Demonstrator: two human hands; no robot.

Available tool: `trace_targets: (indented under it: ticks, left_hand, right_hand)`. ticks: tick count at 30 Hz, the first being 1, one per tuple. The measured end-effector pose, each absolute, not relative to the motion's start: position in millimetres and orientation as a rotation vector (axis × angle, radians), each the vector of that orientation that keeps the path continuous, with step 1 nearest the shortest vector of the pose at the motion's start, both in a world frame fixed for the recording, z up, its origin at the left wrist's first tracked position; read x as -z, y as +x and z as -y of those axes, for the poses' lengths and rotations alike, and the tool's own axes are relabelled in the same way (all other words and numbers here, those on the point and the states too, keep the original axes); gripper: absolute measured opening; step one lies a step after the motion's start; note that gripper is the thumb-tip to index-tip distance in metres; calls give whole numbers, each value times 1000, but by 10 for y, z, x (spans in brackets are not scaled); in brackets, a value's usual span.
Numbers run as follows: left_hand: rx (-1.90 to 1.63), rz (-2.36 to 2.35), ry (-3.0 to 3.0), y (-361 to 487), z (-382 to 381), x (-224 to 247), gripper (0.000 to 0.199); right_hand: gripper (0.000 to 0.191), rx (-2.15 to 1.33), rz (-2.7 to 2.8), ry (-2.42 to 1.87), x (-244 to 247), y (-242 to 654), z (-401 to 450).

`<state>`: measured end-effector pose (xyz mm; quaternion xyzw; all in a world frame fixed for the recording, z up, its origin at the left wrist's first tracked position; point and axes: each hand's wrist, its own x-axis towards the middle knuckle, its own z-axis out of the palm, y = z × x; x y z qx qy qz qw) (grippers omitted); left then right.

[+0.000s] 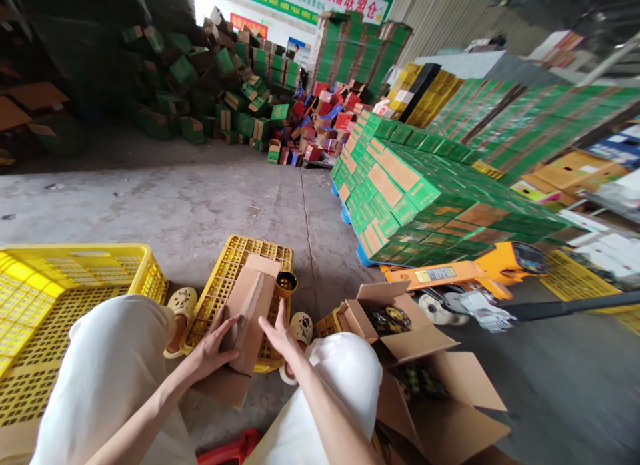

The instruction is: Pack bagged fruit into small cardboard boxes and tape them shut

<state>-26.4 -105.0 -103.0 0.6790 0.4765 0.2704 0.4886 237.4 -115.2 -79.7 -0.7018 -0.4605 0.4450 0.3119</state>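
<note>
A brown cardboard box (253, 318) lies on an upturned yellow plastic crate (220, 282) between my knees. Its top panels meet along the middle, while flaps stick out at the far and near ends. My left hand (213, 348) rests on the box's left side with fingers spread. At the right edge of the box is my right hand (280, 337), fingers apart and nothing in it; whether it touches the cardboard I cannot tell. Just beyond it, a small round black-and-yellow container (287, 284) sits at the crate's far right corner.
To my right stand open cartons (420, 342) with dark and yellow items inside. A large yellow crate (107, 265) is on my left. An orange pallet jack (465, 268) and stacked green boxes (400, 178) stand farther right. Loose boxes (240, 105) lie heaped at the back.
</note>
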Motion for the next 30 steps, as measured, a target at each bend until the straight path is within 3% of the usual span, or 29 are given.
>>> trace_targets:
  ticks: [4, 7, 9, 14, 17, 19, 24, 30]
  left_hand:
    - [-604, -1075, 1703, -255, 957, 974, 86]
    - [-529, -996, 1735, -257, 865, 912, 94]
    - [-512, -973, 1744, -254, 826, 901, 105]
    - [-440, -984, 1759, -315, 803, 990, 131]
    - [-314, -1073, 1725, -403, 798, 1013, 138]
    - [-313, -1094, 1663, -451, 783, 969, 132]
    - [-777, -1162, 1202, -520, 661, 699, 83]
    - [-1044, -1448, 765, -536, 586, 563, 74]
  right_hand:
    - [93, -963, 1094, -1780, 645, 2577, 706]
    - [47, -809, 1198, -1721, 624, 2690, 565]
    - [34, -702, 1247, -1730, 637, 2745, 559]
    - [49, -575, 1222, -1824, 592, 2909, 663]
    - [30, -523, 1286, -1977, 525, 3012, 742]
    - [22, -497, 1283, -2061, 499, 3063, 795]
    - [35, -437, 1211, -2155, 496, 3130, 915]
    - [56, -489, 1177, -2124, 509, 3106, 997]
